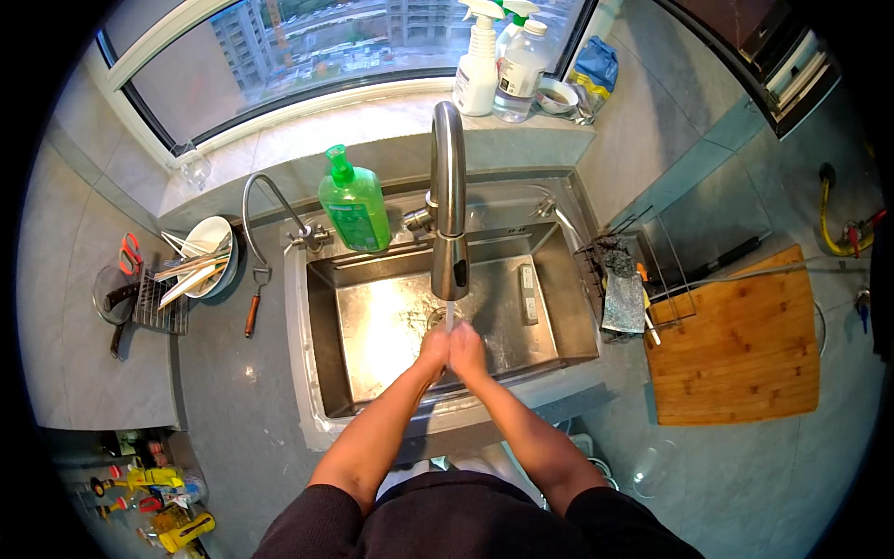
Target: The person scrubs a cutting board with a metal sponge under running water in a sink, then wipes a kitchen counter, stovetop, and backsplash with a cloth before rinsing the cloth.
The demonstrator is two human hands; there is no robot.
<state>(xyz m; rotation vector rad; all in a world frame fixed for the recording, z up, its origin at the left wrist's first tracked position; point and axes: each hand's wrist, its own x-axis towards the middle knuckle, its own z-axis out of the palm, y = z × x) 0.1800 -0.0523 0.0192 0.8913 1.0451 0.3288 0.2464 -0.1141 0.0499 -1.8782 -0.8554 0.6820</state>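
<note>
Water runs from a brushed-metal faucet [449, 209] onto my two hands, which are close together over a stainless steel sink [391, 349]. My left hand [434, 349] is on the left of the stream and my right hand [466, 347] on the right; they appear to touch. Their fingers are blurred, and whether anything lies between them cannot be seen. Behind my hands is the sink drain [440, 318], partly hidden. A green pump bottle [355, 209] stands at the sink's back left edge.
Left of the sink are a small curved tap [269, 182], bowls with chopsticks [209, 258] and red-handled scissors [130, 253]. To the right lie a wire rack [670, 265] and a wooden cutting board [733, 349]. A white spray bottle [476, 77] stands on the windowsill.
</note>
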